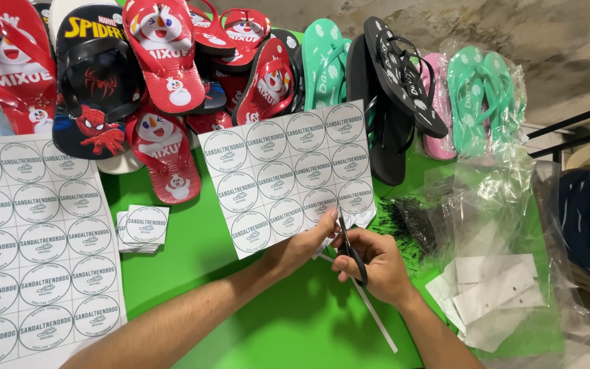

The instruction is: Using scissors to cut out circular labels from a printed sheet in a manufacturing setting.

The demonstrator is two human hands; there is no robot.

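On the green bench (192, 253), below the heaped sandals (165, 61), a left hand (305, 242) has its fingers clamped on the label sheet (288, 171)'s lower edge while the right hand (370, 263)'s fingers grip scissors (349, 246). Keeping the sheet taut and the blades between printed circles should give clean squares.

A matt white paper sheet (285, 181) printed with round labels is seen beside dark-handled scissors (351, 250) with metal blades. Beneath the sheet, a smooth, matt green table (295, 328) is shown. Above it, glossy rubber sandals (165, 55) are heaped; to its right, crinkled clear plastic bags (493, 198) are laid.
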